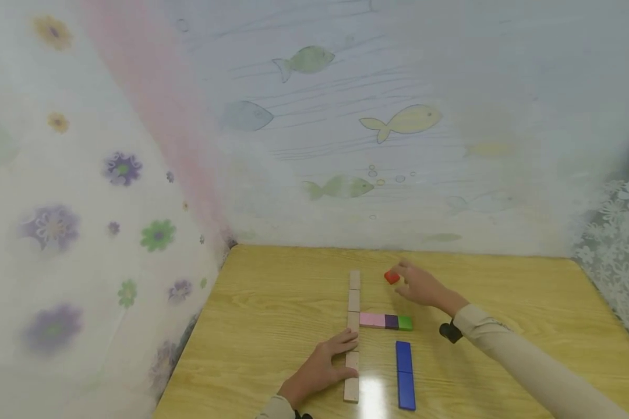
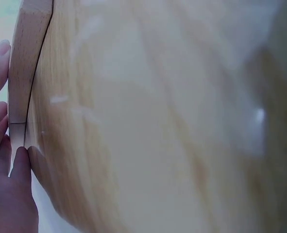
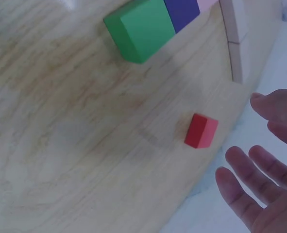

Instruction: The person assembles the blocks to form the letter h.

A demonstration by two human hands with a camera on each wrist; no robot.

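A column of plain wooden blocks (image 1: 353, 301) runs away from the person down the table. My left hand (image 1: 322, 364) lies along its left side, with extended fingers and thumb touching the nearer blocks; the left wrist view shows fingertips at a wooden block (image 2: 29, 63). Pink (image 1: 372, 320), purple (image 1: 391, 322) and green (image 1: 405, 323) blocks form a row jutting right from the column. Beyond that row a small red block (image 3: 201, 131) sits on the tabletop. My right hand (image 1: 419, 286) is beside the red block, fingers spread and apart from it in the right wrist view.
Two long blue blocks (image 1: 405, 375) lie end to end right of the column, nearer the person. The wood-grain table (image 1: 262, 291) meets a wall with painted fish (image 1: 414, 119) behind and a flowered wall (image 1: 157, 234) at left. Lacy white flowers (image 1: 624, 221) hang at right.
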